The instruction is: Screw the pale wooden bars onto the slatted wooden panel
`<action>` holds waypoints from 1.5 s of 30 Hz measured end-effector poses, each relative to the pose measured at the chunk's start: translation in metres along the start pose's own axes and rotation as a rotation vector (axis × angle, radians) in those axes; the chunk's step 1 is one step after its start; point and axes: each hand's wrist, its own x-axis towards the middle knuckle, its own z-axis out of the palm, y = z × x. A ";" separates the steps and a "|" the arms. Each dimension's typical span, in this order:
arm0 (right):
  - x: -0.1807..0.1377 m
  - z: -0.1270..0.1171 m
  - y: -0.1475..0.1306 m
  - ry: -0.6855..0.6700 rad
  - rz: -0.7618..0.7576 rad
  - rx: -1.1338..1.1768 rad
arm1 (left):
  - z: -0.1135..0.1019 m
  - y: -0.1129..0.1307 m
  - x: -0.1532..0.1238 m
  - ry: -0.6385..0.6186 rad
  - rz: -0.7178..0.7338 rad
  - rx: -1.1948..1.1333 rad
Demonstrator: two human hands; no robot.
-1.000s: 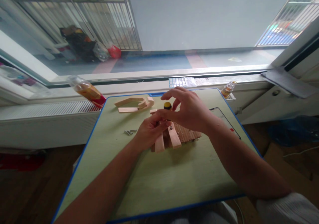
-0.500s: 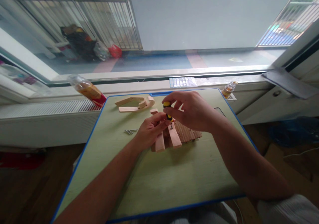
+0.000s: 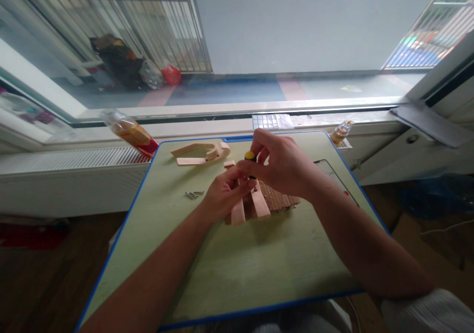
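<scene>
Above the wooden assembly, my right hand (image 3: 283, 163) grips the black and yellow handle of a small screwdriver (image 3: 250, 155) from the top. My left hand (image 3: 224, 192) is closed, with thumb and index finger around the screwdriver's lower end. It also lies over one pale wooden strip (image 3: 238, 213). Beside that strip is a second wooden strip (image 3: 261, 207), with a dark screw (image 3: 255, 190) standing in it under the tool. Both strips rest on a brown ribbed wooden piece (image 3: 279, 197). The screwdriver's tip is hidden by my fingers.
Several loose screws (image 3: 193, 195) lie left of my left hand. Behind them is a curved wooden frame (image 3: 203, 156). A phone (image 3: 338, 180) lies under my right forearm on the green table (image 3: 237, 274). Bottles (image 3: 135, 135) stand beyond the table's far corners.
My right hand has turned and shifted slightly on the screwdriver handle, its knuckles now higher. The right forearm has moved a little, showing more of the phone. My left hand stays nearly in place.
</scene>
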 end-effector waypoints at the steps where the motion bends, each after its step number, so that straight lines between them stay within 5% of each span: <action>1: 0.000 0.000 0.000 0.003 0.000 -0.011 | 0.000 0.000 0.000 -0.002 0.007 -0.005; 12: 0.001 -0.004 0.001 -0.025 0.038 -0.020 | 0.001 -0.001 0.001 -0.009 0.006 -0.050; 22: 0.000 -0.021 0.006 -0.143 -0.083 0.172 | 0.002 0.008 0.000 -0.020 0.012 0.017; 45: 0.001 -0.008 0.004 0.022 -0.039 -0.017 | 0.000 -0.002 0.002 0.010 0.042 -0.003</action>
